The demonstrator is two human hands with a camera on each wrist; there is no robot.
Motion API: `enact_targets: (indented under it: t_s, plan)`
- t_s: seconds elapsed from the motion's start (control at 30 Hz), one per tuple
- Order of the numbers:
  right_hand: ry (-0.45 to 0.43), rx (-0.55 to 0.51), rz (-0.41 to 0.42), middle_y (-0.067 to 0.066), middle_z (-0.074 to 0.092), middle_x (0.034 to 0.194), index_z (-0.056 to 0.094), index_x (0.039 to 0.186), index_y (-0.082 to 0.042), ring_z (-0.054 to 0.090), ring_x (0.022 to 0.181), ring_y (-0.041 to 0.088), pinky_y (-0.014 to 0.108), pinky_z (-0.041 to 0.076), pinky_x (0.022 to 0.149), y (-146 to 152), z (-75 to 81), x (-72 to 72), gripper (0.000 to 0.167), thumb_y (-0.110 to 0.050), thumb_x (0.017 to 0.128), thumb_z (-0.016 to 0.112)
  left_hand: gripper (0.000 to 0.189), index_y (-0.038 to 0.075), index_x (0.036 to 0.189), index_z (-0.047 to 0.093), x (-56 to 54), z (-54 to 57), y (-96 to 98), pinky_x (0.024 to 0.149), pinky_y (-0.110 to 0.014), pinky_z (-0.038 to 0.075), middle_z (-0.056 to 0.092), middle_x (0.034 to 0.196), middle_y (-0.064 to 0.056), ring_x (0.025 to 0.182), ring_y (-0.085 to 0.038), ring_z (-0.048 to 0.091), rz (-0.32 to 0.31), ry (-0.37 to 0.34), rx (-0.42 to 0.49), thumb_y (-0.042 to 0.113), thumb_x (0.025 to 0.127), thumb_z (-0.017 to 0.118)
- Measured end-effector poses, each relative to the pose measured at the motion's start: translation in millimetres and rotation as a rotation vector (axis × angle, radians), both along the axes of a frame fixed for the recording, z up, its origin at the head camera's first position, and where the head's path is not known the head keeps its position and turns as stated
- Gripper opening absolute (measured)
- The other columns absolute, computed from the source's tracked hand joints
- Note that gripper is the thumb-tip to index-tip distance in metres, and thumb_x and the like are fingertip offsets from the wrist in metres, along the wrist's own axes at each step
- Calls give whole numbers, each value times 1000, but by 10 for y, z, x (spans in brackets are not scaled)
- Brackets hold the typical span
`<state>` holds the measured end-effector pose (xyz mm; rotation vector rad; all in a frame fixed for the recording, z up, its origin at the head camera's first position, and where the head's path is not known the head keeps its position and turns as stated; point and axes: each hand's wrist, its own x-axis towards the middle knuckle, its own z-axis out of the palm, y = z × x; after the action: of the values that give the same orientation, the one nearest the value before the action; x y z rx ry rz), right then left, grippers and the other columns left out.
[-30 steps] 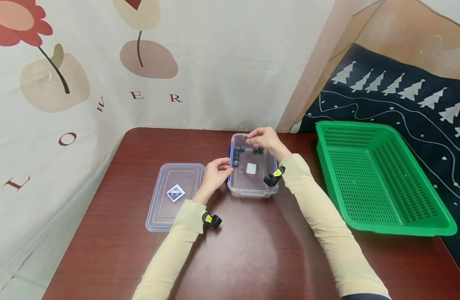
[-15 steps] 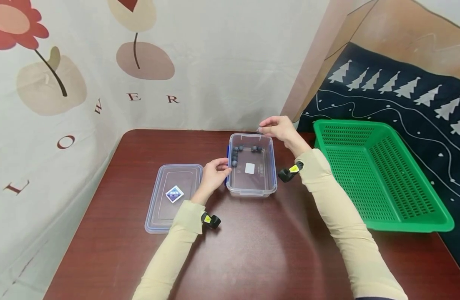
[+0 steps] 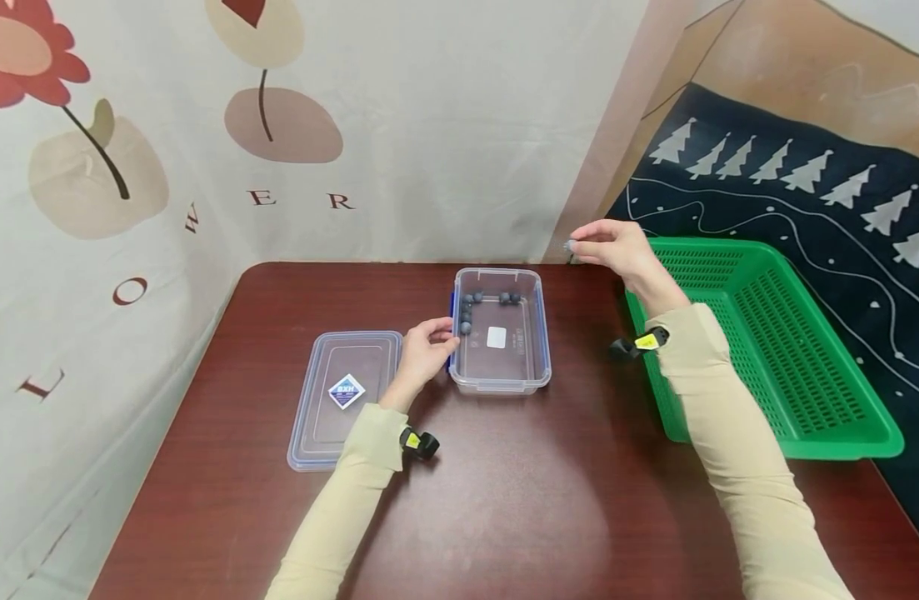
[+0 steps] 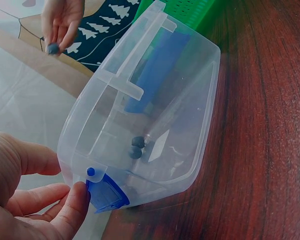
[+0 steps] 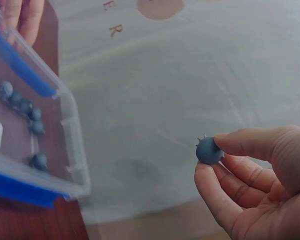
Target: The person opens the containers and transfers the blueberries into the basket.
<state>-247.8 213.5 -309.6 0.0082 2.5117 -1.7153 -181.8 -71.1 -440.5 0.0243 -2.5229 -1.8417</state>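
The right hand point(image 5: 255, 180) pinches a single blueberry point(image 5: 208, 151) between thumb and fingertips, its little crown exposed. Hand and berry hang raised near the table's point(image 3: 504, 492) far edge, between the clear plastic box point(image 3: 504, 387) and the green basket point(image 3: 819, 367). The grip, right at the fingertips, looks light: if it slackens, the small round fruit could drop and roll over that far edge, while too hard a squeeze could bruise it.

The box stands uncovered near the far edge. Inside, loose blueberries point(image 3: 466, 327) line its left wall up to the far left corner, with two more near the far wall. The left hand point(image 3: 425, 354) rests its loosely bent fingertips against the box's left side, by a blue latch point(image 4: 107, 195). The box is probably light, so an uneven push there could slide or tilt it and send the berries rolling.

Left of the box, the lid point(image 3: 317, 433) lies flat on the table. The basket sits by the table's right edge, and the right forearm passes over its left rim; a low sleeve point(image 3: 736, 425) could catch and shift it.
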Motion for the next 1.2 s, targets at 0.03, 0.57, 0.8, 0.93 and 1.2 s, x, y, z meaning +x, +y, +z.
enact_targets:
  t_s: [0.03, 0.57, 0.8, 0.93, 1.2]
  plan:
    - [6, -6, -8, -4, 64, 87, 63, 109, 2, 63, 79, 10, 22, 54, 81, 52, 14, 23, 27, -13, 87, 67, 33, -8, 113, 62, 0, 1, -1, 82, -35, 55, 66, 98, -24, 90, -33, 65, 1, -1, 3, -3, 81, 65]
    - [76, -238, -130, -8, 68, 80, 71, 89, -11, 65, 76, 5, 16, 54, 70, 859, -113, 316, 9, -4, 83, 69, 34, -8, 113, 62, -8, -12, 5, 81, -35, 55, 66, 98, -24, 89, -32, 65, 9, 4, -11, -2, 80, 65]
    - [6, -445, -194, -4, 69, 77, 72, 80, -12, 66, 71, 5, 16, 55, 67, 1119, -253, 389, 16, 2, 83, 67, 34, -9, 113, 62, -1, -11, 9, 81, -34, 56, 66, 98, -24, 89, -33, 65, 4, 6, 0, -2, 80, 65]
    - [-58, -445, -227, -5, 69, 77, 71, 80, -13, 66, 73, 4, 16, 55, 70, 1237, -330, 404, 15, 1, 84, 66, 34, -8, 114, 62, -8, -20, 2, 81, -34, 55, 66, 98, -24, 89, -33, 65, 8, 0, 7, -2, 81, 65]
    - [-181, -371, -280, -9, 67, 76, 69, 81, -16, 65, 75, 2, 17, 54, 76, 1410, -516, 378, 11, -6, 85, 67, 33, -10, 113, 62, -13, -29, 4, 80, -34, 56, 66, 98, -26, 89, -33, 65, 2, 19, 17, -3, 80, 65]
